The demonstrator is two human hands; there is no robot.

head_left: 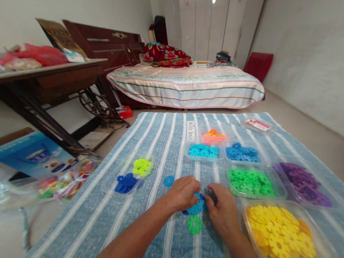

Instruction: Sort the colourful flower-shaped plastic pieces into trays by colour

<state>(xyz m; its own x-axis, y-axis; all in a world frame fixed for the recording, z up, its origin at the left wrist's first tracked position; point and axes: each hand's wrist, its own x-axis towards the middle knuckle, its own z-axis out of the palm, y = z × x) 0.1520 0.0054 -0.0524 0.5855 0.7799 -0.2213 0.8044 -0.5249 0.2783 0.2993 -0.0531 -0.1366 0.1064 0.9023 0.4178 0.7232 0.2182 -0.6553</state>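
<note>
My left hand is closed, its thumb and fingertips pinching at blue flower-shaped plastic discs in a small pile on the cloth. My right hand curls in from the other side of the pile, fingers bent and thumb inward; whatever lies between them is dark and too blurred to name. Just below the pile is a green notched disc. A single light blue disc rests to the left of my left hand.
Clear tubs hold yellow discs, green discs, purple discs, blue discs, turquoise discs and orange discs. Leftward, another tub holds dark blue and lime discs. A striped cloth lies beneath everything.
</note>
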